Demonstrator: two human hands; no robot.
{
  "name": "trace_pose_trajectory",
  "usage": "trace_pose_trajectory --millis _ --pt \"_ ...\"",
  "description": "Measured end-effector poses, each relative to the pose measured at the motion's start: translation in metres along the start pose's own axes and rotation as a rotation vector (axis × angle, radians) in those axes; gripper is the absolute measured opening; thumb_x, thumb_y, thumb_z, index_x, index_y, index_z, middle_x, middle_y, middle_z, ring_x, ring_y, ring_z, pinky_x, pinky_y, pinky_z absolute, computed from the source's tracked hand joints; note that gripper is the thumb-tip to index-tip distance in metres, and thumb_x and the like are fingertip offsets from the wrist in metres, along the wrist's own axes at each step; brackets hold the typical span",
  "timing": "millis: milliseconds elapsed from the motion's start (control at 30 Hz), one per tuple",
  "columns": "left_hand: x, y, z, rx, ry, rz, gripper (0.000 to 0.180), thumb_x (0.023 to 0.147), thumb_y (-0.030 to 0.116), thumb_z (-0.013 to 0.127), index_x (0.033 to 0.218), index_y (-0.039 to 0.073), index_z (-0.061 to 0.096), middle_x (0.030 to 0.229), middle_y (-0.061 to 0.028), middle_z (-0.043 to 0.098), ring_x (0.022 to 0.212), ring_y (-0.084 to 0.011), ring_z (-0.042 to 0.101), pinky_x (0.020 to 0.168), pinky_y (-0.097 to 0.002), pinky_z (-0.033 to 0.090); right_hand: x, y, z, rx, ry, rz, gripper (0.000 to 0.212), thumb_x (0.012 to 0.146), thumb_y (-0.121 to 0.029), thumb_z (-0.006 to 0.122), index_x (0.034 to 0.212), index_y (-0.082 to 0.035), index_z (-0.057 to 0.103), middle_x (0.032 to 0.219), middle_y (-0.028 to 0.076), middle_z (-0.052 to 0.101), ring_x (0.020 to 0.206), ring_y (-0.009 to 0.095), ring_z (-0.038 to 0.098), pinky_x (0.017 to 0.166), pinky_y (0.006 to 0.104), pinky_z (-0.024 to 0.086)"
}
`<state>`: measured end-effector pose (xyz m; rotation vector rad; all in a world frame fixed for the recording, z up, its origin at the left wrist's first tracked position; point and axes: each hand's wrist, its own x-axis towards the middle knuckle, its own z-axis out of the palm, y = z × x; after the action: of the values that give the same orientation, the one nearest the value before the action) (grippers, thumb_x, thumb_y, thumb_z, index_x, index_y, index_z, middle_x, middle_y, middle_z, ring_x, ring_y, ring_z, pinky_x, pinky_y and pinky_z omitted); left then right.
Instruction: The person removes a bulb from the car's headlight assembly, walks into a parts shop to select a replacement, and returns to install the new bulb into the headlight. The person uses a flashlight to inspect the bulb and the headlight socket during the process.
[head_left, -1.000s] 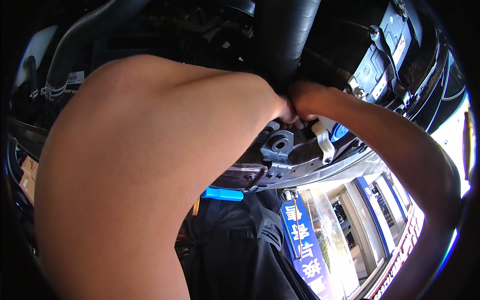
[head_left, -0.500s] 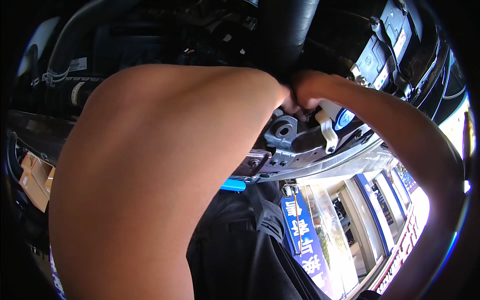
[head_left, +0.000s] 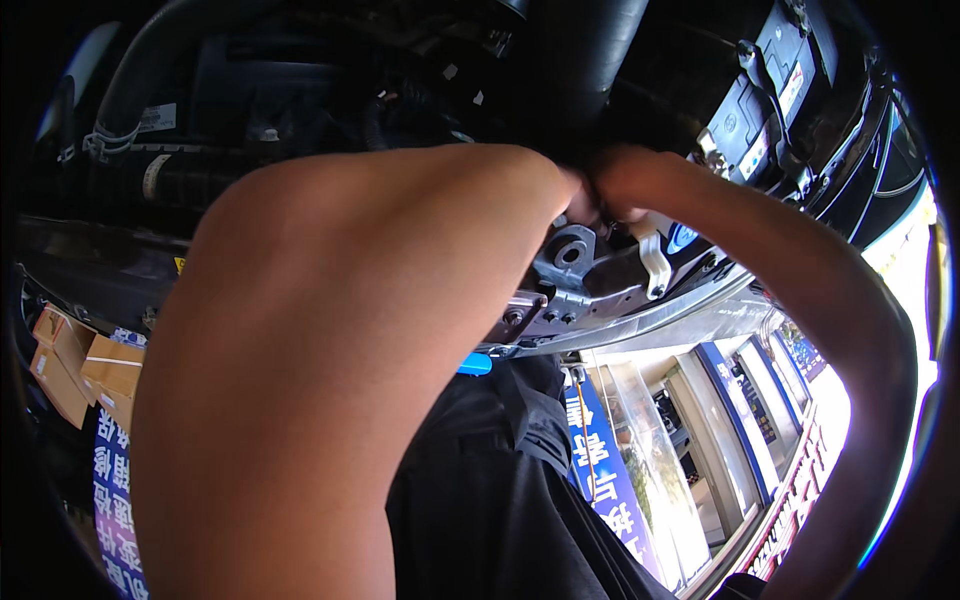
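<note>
My left hand (head_left: 582,203) and my right hand (head_left: 626,185) are close together, low in a car's engine bay. Both have their fingers curled inward, and what they grip is hidden in shadow and behind the hands. Just below them is a dark metal bracket (head_left: 571,254) with a round hole. A pale curved bracket (head_left: 654,265) stands beside my right hand, with part of a blue round label (head_left: 683,237) next to it. A thick black hose (head_left: 585,50) rises behind the hands. My left forearm covers much of the bay.
A bolted silver panel (head_left: 740,135) lies at the upper right. The car's curved front edge (head_left: 620,338) runs below the hands, with a blue oblong object (head_left: 475,364) near it. Cardboard boxes (head_left: 112,372) stand at the left, and a blue sign (head_left: 610,490) hangs at lower right.
The view has shifted slightly, showing more of the boxes at left. My left arm appears a little lower and further right. Both hands stay together at the same spot.
</note>
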<state>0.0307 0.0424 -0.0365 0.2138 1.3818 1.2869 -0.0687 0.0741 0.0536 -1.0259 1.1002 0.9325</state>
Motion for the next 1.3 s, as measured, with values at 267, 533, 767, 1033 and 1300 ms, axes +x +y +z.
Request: trace_pose_trajectory --millis 267,533,767,1033,1300 --pt "0.006 0.003 0.000 0.007 0.002 0.001 0.060 0.099 0.047 0.073 0.144 0.008 0.065 0.146 -0.0169 0.064 0.137 -0.0333 0.057 0.116 -0.0424 0.043 -0.005 0.002 0.009 0.099 0.127 0.031 0.040 0.081 -0.011 0.085 0.121 -0.006 0.078 0.124 0.016 0.076 0.116 0.031 0.073 0.100 0.0406 0.057" --pt "0.005 0.006 -0.004 0.054 0.015 0.009 0.065 0.094 0.056 0.077 0.141 0.012 0.068 0.142 -0.0126 0.068 0.128 -0.0272 0.062 0.108 -0.0430 0.049 -0.003 0.004 0.002 0.057 0.037 0.018 0.038 0.084 -0.009 0.083 0.122 -0.004 0.077 0.126 0.017 0.075 0.116 0.031 0.073 0.100 0.0405 0.057" --pt "0.002 0.003 -0.001 0.077 0.010 0.009 0.068 0.091 0.060 0.079 0.139 0.012 0.070 0.140 -0.0110 0.069 0.125 -0.0248 0.064 0.106 -0.0424 0.050 0.001 0.004 -0.001 0.047 0.024 -0.008 0.035 0.084 -0.010 0.081 0.118 -0.005 0.078 0.123 0.017 0.076 0.114 0.031 0.073 0.098 0.0408 0.057" --pt "0.002 0.003 0.001 0.072 0.013 0.018 0.070 0.090 0.060 0.080 0.138 0.011 0.070 0.140 -0.0117 0.069 0.127 -0.0256 0.063 0.109 -0.0413 0.048 0.005 0.006 -0.002 0.044 -0.013 -0.023 0.031 0.084 -0.011 0.080 0.114 -0.006 0.079 0.120 0.017 0.077 0.112 0.031 0.074 0.096 0.0412 0.057" --pt "0.010 0.004 -0.006 0.068 0.018 0.014 0.072 0.088 0.060 0.082 0.138 0.009 0.070 0.140 -0.0124 0.069 0.130 -0.0265 0.061 0.111 -0.0402 0.047 0.004 0.007 0.002 0.025 0.019 -0.034 0.027 0.084 -0.012 0.078 0.111 -0.006 0.081 0.117 0.017 0.078 0.109 0.031 0.074 0.094 0.0415 0.058"
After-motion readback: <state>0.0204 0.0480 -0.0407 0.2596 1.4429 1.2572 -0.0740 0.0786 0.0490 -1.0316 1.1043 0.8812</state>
